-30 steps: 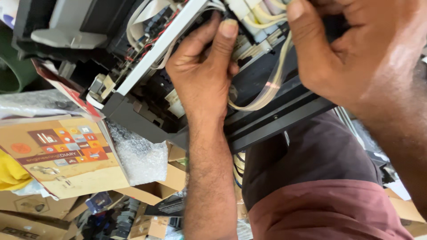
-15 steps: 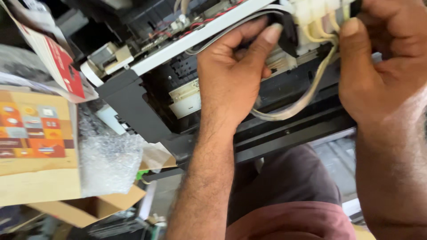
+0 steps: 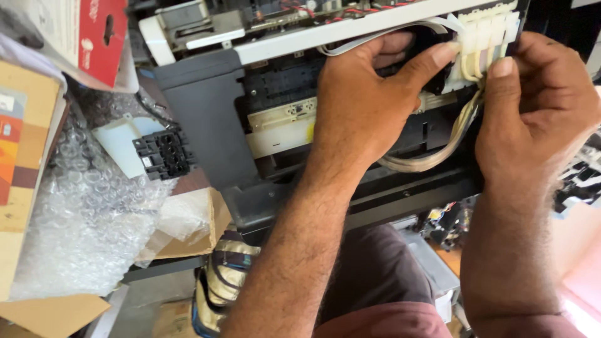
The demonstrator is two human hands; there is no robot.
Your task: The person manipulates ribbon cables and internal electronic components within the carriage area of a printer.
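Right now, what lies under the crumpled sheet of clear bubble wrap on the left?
The bubble wrap rests on flat brown cardboard, which shows at its lower edge. Whatever lies beneath its middle is hidden.

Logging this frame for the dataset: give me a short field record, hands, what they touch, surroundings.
left hand: reaching into opened printer, thumb on white tube block
right hand: thumb pressed on same tube block
tubes: cream bundle looping below the block
left of printer: bubble wrap, cardboard box, small black part
grip: neither hand visibly closed around anything

Bubble wrap [image 3: 87, 213] beside a cardboard box [image 3: 19, 156]
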